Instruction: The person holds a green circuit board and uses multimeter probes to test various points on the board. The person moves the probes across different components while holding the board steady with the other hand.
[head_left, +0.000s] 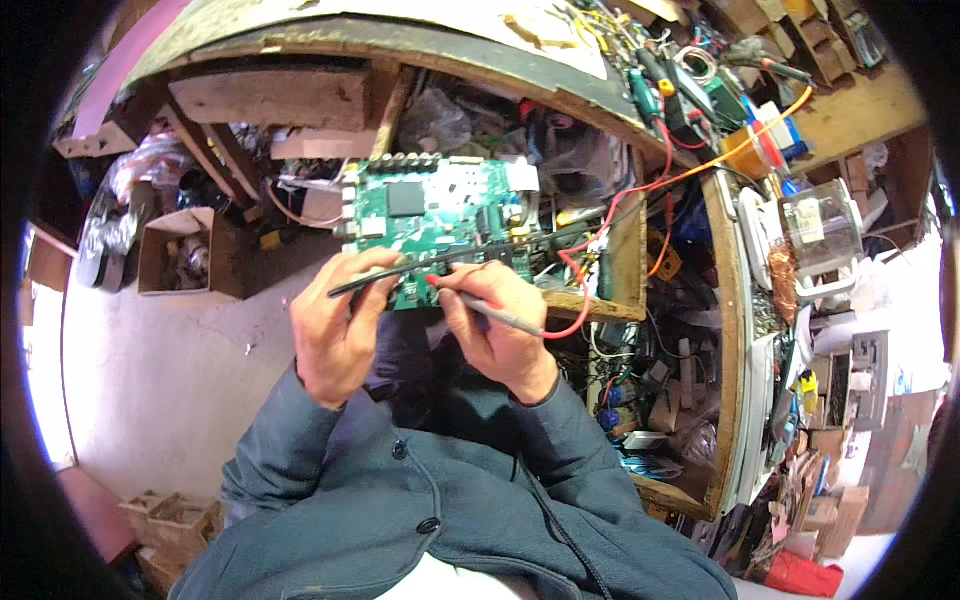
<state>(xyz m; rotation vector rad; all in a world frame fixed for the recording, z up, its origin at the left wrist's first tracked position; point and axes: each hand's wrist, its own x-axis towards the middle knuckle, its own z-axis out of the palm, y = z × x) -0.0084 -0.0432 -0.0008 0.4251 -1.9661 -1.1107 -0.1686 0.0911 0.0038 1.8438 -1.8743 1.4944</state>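
Left hand (335, 330) curled at near left edge of green circuit board (440, 212), exact grip unclear; right hand (508, 350) pinches grey probe (508, 317); board mostly far of both.

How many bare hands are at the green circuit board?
2: left hand at the lower left of the board, right hand at its lower right, holding a grey probe. No others show.

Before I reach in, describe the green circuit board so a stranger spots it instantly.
Start at the dark jacket at the bottom and follow its sleeves up to the left hand and right hand. Directly beyond them is the circuit board. Its flat green face, with a large dark square chip and a row of dark connectors along the top edge, sets it apart from nearby clutter.
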